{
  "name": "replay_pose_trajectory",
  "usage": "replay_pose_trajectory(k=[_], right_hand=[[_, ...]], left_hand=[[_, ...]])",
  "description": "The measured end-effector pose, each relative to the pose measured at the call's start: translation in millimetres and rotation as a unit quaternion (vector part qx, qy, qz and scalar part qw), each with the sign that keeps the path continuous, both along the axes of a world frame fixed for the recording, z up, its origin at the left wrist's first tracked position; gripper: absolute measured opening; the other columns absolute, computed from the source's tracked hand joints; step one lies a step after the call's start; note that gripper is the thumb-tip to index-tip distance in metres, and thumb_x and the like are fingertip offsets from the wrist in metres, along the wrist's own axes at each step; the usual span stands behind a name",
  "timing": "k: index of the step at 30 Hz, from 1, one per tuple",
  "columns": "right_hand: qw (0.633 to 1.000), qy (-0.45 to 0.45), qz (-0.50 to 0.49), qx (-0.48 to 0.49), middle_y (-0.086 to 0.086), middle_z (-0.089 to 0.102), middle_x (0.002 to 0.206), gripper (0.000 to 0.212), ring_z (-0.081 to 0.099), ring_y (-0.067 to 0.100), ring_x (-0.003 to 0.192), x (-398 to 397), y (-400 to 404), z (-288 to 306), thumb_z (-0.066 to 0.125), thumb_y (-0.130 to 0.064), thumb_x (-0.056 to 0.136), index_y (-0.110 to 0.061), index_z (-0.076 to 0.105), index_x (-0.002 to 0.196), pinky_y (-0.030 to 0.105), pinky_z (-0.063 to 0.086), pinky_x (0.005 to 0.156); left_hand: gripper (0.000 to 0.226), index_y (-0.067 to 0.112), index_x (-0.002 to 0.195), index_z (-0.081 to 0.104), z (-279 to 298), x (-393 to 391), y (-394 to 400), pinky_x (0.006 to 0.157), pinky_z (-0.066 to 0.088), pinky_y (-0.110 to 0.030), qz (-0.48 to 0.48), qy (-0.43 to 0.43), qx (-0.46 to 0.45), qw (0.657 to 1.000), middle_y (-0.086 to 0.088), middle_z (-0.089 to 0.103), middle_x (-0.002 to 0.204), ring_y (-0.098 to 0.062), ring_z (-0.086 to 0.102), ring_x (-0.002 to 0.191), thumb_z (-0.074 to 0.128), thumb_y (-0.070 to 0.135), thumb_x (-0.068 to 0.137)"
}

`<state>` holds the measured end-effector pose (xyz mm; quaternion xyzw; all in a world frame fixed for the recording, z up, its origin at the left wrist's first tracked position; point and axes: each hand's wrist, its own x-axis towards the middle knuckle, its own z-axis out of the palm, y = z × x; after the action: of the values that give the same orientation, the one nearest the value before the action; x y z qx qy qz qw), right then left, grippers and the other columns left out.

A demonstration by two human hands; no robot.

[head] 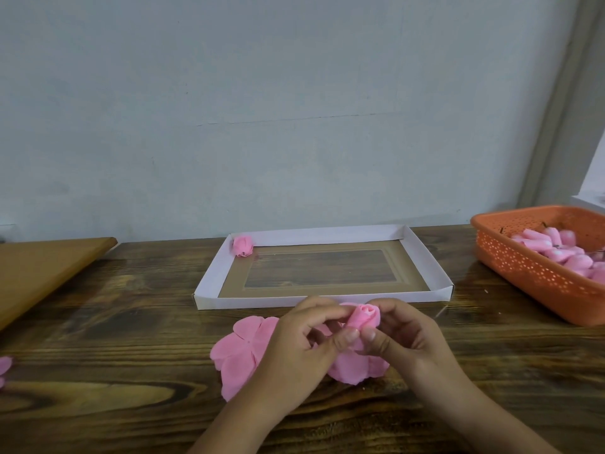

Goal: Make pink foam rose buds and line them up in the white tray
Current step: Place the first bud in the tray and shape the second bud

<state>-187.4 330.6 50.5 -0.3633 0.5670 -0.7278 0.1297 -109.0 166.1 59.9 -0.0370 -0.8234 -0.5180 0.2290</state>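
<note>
A pink foam rose bud (364, 317) is held just above the wooden table, in front of the white tray (425, 253). My left hand (294, 352) and my right hand (409, 335) both pinch it, thumbs pressed against its near side. Loose petals of the same bud hang below my hands (357, 368). A flat pink foam petal sheet (239, 348) lies on the table under my left hand. One finished rose bud (242, 245) sits in the tray's far left corner.
An orange perforated basket (523, 273) at the right holds several pink foam cores. A brown board (42, 270) lies at the left. A pink foam scrap (4, 367) shows at the left edge. A wall stands behind the table.
</note>
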Motion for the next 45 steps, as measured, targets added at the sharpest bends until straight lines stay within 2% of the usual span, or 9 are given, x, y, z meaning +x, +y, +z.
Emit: replay_pose_trajectory(k=[7,12,15,23,28,32,37,40,45], right_hand=[[0.997,-0.062,0.05,0.018,0.018,0.074,0.111,0.024,0.071,0.034,0.103,-1.0,2.3,3.0,0.072,-0.018,0.089,-0.013,0.073,0.113,0.037,0.06,0.084],[0.982,-0.113,0.152,0.017,0.025,0.072,0.112,0.028,0.072,0.035,0.103,-1.5,4.2,7.5,0.069,-0.019,0.094,-0.005,0.07,0.119,0.035,0.059,0.084],[0.971,-0.145,0.187,0.017,0.03,0.067,0.119,0.041,0.069,0.035,0.104,-3.4,4.2,6.9,0.077,-0.024,0.088,0.0,0.068,0.12,0.042,0.058,0.09],[0.964,-0.188,0.19,0.007,0.04,0.059,0.122,0.047,0.056,0.043,0.108,1.2,1.5,5.4,0.082,-0.017,0.079,0.003,0.066,0.119,0.048,0.051,0.095],[0.963,-0.201,0.181,0.017,0.046,0.052,0.125,0.06,0.052,0.044,0.106,4.7,2.5,10.3,0.089,-0.017,0.07,0.0,0.063,0.122,0.055,0.04,0.099],[0.955,-0.232,0.183,0.017,0.037,0.057,0.111,0.071,0.05,0.042,0.101,6.4,3.2,11.2,0.097,-0.025,0.058,-0.007,0.067,0.12,0.044,0.049,0.091],[0.951,-0.236,0.199,0.003,0.02,0.064,0.096,0.059,0.059,0.023,0.077,8.2,-0.6,13.1,0.091,-0.025,0.071,-0.005,0.067,0.121,0.028,0.057,0.072],[0.957,-0.222,0.188,-0.009,0.016,0.07,0.087,0.042,0.068,0.02,0.074,11.1,-1.5,13.5,0.085,-0.013,0.077,-0.006,0.07,0.116,0.026,0.057,0.069],[0.988,-0.147,0.032,0.041,0.022,0.072,0.076,0.04,0.069,0.023,0.062,18.3,-8.9,11.5,0.084,-0.007,0.067,0.006,0.068,0.101,0.026,0.055,0.057]], left_hand=[[0.022,0.042,0.095,0.08,0.1,-1.3,-4.9,0.079,0.057,-0.037,-0.008,-0.021,0.076,0.997,0.008,0.073,0.1,-0.012,0.066,0.097,0.078,0.049,0.074],[0.054,0.049,0.119,0.069,4.4,3.0,-6.8,0.084,0.059,-0.033,-0.065,-0.092,0.119,0.987,0.015,0.07,0.119,-0.013,0.068,0.109,0.08,0.066,0.069],[0.048,0.042,0.128,0.067,9.3,6.2,-1.7,0.092,0.056,-0.028,-0.134,-0.115,0.132,0.975,0.009,0.067,0.133,-0.014,0.064,0.123,0.074,0.058,0.083],[0.048,0.03,0.136,0.063,7.9,7.5,0.2,0.105,0.052,-0.036,-0.164,-0.128,0.11,0.972,0.004,0.059,0.142,-0.019,0.058,0.131,0.064,0.049,0.091],[0.057,0.023,0.126,0.069,12.0,7.3,10.6,0.095,0.053,-0.021,-0.181,-0.102,0.063,0.976,0.014,0.054,0.137,-0.003,0.055,0.128,0.065,0.061,0.085],[0.084,0.021,0.133,0.062,1.9,5.9,12.5,0.093,0.055,-0.027,-0.148,-0.1,0.095,0.979,0.007,0.053,0.139,-0.011,0.06,0.124,0.071,0.076,0.07],[0.087,0.025,0.126,0.067,-1.9,5.7,22.9,0.085,0.061,-0.04,-0.093,-0.075,0.166,0.979,0.011,0.061,0.137,-0.019,0.067,0.118,0.066,0.086,0.065],[0.076,0.028,0.109,0.076,-0.5,3.8,27.1,0.083,0.058,-0.058,-0.059,-0.051,0.261,0.962,0.002,0.071,0.126,-0.032,0.071,0.111,0.066,0.088,0.063],[0.067,0.024,0.107,0.075,2.2,0.8,29.2,0.075,0.057,-0.046,-0.027,-0.059,0.37,0.927,-0.01,0.073,0.122,-0.036,0.069,0.114,0.057,0.076,0.07]])
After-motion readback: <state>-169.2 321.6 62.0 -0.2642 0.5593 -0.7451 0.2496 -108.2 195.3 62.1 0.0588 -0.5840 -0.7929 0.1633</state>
